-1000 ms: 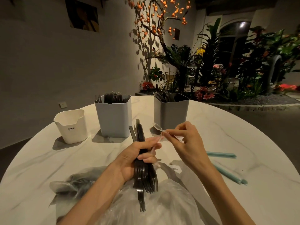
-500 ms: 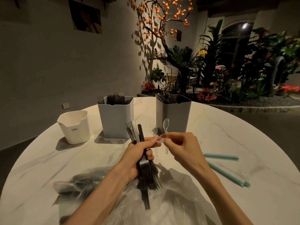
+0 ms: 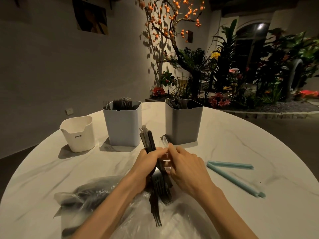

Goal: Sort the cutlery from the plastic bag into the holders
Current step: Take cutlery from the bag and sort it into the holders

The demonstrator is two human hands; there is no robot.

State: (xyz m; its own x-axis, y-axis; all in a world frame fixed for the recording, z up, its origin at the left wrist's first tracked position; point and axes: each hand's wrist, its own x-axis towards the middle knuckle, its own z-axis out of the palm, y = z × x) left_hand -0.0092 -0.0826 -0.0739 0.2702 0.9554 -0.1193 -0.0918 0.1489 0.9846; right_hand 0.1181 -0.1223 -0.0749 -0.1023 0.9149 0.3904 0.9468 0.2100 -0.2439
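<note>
My left hand (image 3: 149, 162) grips a bundle of black plastic forks (image 3: 159, 188), tines toward me, handles pointing at the holders. Right beside it, my right hand (image 3: 185, 167) pinches small clear plastic spoons (image 3: 164, 143) whose bowls stick up between the two hands. The clear plastic bag (image 3: 96, 197) with more dark cutlery lies on the table under my forearms. Three holders stand behind: a small white one (image 3: 78, 135) at left, a light grey one (image 3: 123, 125) with black forks, and a darker grey one (image 3: 183, 123) with dark cutlery.
Two light blue bag-sealing sticks (image 3: 232, 173) lie on the white marble round table (image 3: 241, 147) to the right of my hands. Beyond the table's far edge are a wall, a decorative tree and plants.
My right hand has brought the clear spoons left, up against my left hand and the fork bundle. The camera view has shifted slightly.
</note>
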